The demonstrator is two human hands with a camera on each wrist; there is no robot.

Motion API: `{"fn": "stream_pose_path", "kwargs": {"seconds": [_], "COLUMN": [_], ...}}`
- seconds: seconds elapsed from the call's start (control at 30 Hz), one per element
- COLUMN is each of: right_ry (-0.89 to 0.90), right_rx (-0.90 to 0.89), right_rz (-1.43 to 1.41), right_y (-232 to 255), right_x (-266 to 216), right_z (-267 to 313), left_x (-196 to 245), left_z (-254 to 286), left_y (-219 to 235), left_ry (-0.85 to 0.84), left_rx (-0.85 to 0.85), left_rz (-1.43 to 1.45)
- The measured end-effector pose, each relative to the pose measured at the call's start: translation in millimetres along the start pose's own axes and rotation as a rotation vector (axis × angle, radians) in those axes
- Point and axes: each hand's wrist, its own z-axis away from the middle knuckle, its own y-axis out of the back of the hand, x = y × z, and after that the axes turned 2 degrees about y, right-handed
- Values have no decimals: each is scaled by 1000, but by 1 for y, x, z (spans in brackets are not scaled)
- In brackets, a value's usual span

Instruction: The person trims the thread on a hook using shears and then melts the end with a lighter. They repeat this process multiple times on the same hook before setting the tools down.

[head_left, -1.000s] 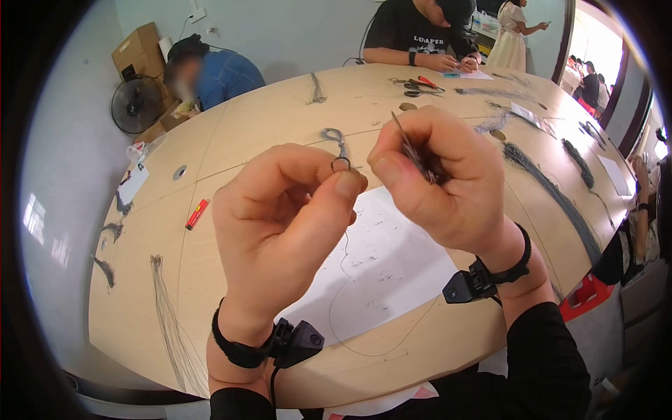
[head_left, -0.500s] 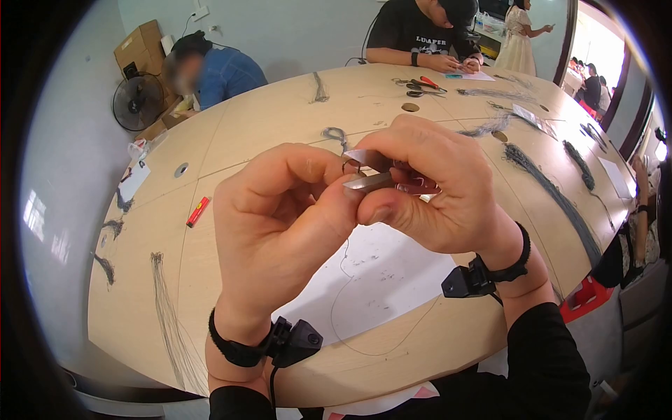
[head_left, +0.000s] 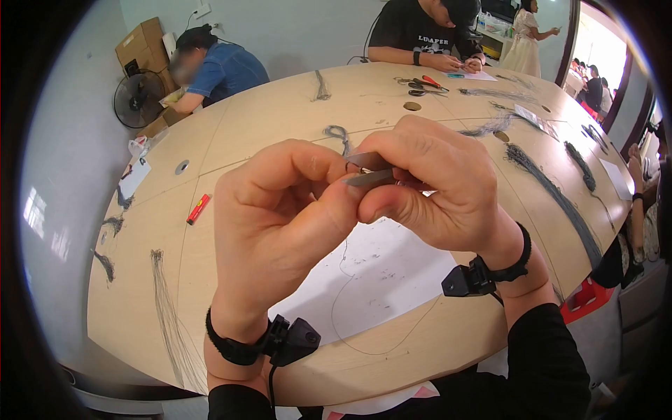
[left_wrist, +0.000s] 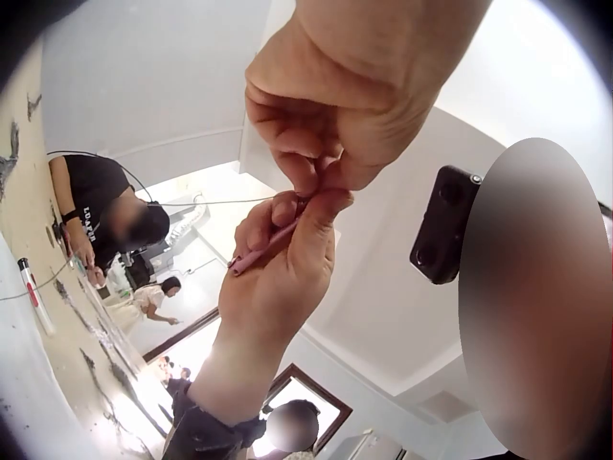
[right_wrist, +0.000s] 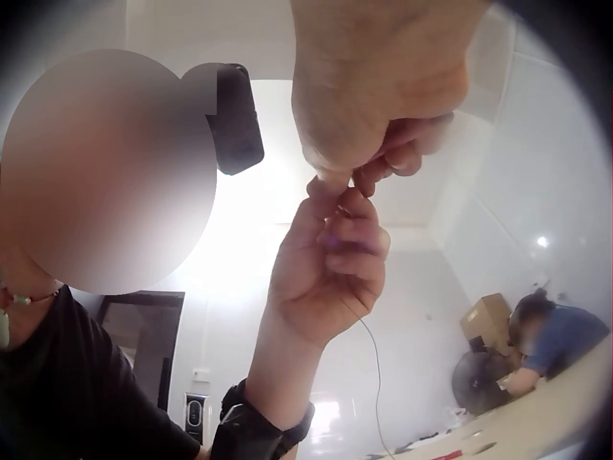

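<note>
In the head view both hands meet over a white sheet of paper (head_left: 392, 280). My left hand (head_left: 280, 203) pinches a small dark loop (head_left: 353, 167) between thumb and index finger; a thin dark strand (head_left: 334, 315) trails below onto the paper. My right hand (head_left: 441, 185) grips tweezers (head_left: 371, 178) with two broad, flat metal tips. These tips straddle the loop, right at the left fingertips. A pink handle (left_wrist: 261, 251) lies along the right palm in the left wrist view. The fingers partly hide the loop.
A red lighter (head_left: 199, 209) and a bundle of fine strands (head_left: 159, 294) lie to the left. More dark bundles (head_left: 553, 196) stretch along the right. Scissors and red-handled pliers (head_left: 432, 82) lie farther back. Two people sit across the table.
The hands were apart one second ago, with the tweezers pointing upward. My right hand has since moved left and turned, bringing the tips around the loop; their angle shifts slightly afterwards.
</note>
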Motion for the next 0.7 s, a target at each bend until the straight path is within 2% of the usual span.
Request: {"fn": "stream_pose_path", "kwargs": {"seconds": [0.17, 0.3, 0.37, 0.43, 0.47, 0.53, 0.57, 0.63, 0.67, 0.7], "right_ry": [31, 24, 30, -101, -101, -441, -441, -452, -439, -425], "right_rx": [-56, 38, 54, 115, 116, 27, 27, -100, -99, -10], "right_rz": [49, -8, -9, -94, -94, -381, -383, -326, -347, -336], "right_y": [3, -3, -3, -2, 0, 10, 14, 16, 12, 5], "right_x": [2, 2, 4, 6, 3, -6, -9, -12, -10, -7], "right_z": [1, 1, 3, 3, 3, 3, 3, -1, 1, 4], "left_x": [-3, -5, -8, -7, -7, -5, -4, -9, -12, -14], "left_z": [-1, -1, -2, -3, -3, -2, -2, -3, -3, -2], "left_y": [2, -1, -3, -4, -5, -6, -7, -7, -6, -7], "left_ry": [-32, -29, -128, -141, -153, -96, -40, -69, -86, -89], "left_rx": [11, 31, 52, 44, 39, 63, 89, 94, 103, 111], "left_rz": [-15, -5, -82, -91, -98, -86, -74, -122, -167, -140]}}
